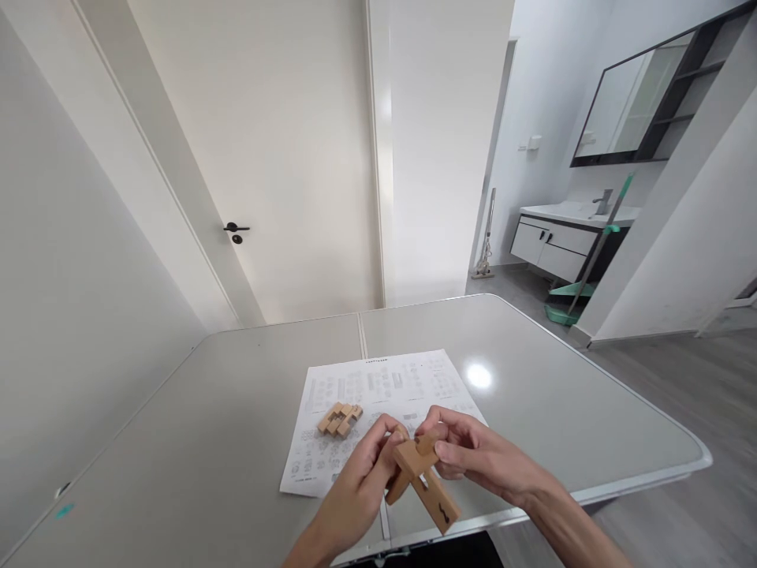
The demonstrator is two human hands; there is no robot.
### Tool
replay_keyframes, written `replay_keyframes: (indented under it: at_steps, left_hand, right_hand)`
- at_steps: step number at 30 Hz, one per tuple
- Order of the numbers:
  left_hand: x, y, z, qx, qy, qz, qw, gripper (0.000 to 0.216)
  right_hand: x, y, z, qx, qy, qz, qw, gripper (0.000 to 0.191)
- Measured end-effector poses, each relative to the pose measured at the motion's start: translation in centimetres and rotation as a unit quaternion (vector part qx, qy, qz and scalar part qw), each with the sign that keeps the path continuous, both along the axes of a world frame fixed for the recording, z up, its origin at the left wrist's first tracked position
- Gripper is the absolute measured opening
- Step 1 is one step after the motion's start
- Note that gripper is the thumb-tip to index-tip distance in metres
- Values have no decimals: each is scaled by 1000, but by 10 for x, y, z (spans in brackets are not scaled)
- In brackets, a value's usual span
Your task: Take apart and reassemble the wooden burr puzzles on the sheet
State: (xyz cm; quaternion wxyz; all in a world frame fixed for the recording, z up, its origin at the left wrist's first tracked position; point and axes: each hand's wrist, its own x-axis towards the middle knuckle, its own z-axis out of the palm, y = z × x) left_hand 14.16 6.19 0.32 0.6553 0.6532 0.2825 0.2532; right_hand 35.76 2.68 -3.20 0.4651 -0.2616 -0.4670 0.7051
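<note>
Between my two hands are interlocking wooden puzzle pieces (pixel 434 498), crossed over one another and held above the table's near edge. One long piece points down toward me and bears a dark mark near its end. My left hand (pixel 362 483) is closed on the left side of the pieces, thumb and fingers pinching. My right hand (pixel 473 454) pinches a block at the upper right of the cross. Beyond my left hand, several more wooden puzzle pieces (pixel 340 420) lie grouped together on a printed instruction sheet (pixel 387 379).
The grey folding table (pixel 195 442) has a seam down its middle and rounded metal-edged corners. A white door (pixel 296 158) stands behind it. To the right are a washbasin cabinet (pixel 553 241), a mop (pixel 488 237) and a green broom with dustpan (pixel 561 314).
</note>
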Motion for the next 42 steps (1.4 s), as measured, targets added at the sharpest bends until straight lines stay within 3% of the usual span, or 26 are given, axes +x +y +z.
replay_keyframes:
  at_steps: [2, 5, 8, 10, 15, 19, 23, 29, 36, 42]
  left_hand:
    - [7, -7, -3, -11, -14, 64, 998, 47]
    - [15, -12, -11, -88, -59, 132, 986, 47]
    - [19, -11, -15, -165, -118, 148, 968, 43]
    - [20, -10, -14, -175, -129, 142, 966, 44]
    - [20, -6, -5, -116, -91, 115, 982, 47]
    - [19, -3, -8, -61, -64, 97, 991, 43]
    - [21, -2, -16, -60, -75, 130, 987, 41]
    - [28, 1, -23, -36, -72, 241, 967, 55]
    - [25, 9, -23, -4, -28, 216, 976, 53]
    - [22, 10, -12, 0, 14, 222, 975, 56]
  right_hand:
    - [-3, -1, 2, 2, 3, -18, 1000, 27]
    - [-9, -1, 2, 4, 11, -40, 999, 29]
    - [-15, 0, 0, 11, 11, -55, 998, 30]
    - [-16, 1, -1, 16, 7, -61, 998, 31]
    - [-14, 3, -6, -6, 37, -31, 999, 32]
    - [-16, 3, -10, -22, 62, -26, 997, 34]
    - [-23, 1, -9, -24, 66, -39, 997, 35]
    - [-31, 4, -6, -14, 52, -51, 997, 30]
    - [-24, 7, -4, 4, 33, -39, 999, 27]
    - [-25, 5, 0, 25, -1, -64, 998, 26]
